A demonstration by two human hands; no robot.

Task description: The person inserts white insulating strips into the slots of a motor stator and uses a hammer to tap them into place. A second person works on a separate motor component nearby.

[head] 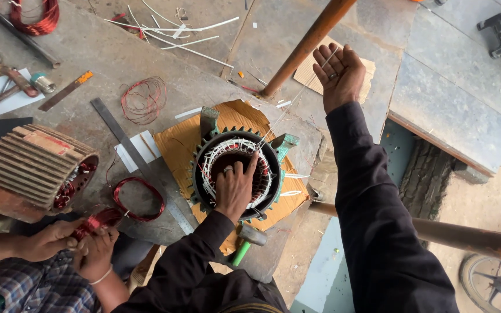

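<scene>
Now stator (pixel 236 168) under left hand (pixel 233 188), cord (pixel 297 95) in right hand (pixel 338 72).

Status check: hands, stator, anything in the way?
Left hand pressing on stator windings. Right hand raised, pulling white cord taut. Co-worker's hands bundling red wire, clear.

round green-edged motor stator (pixel 236 168) sits open-side up on cardboard, red copper coils laced white; thin white lacing thread (pixel 297 95) stretches up, taut.
</scene>
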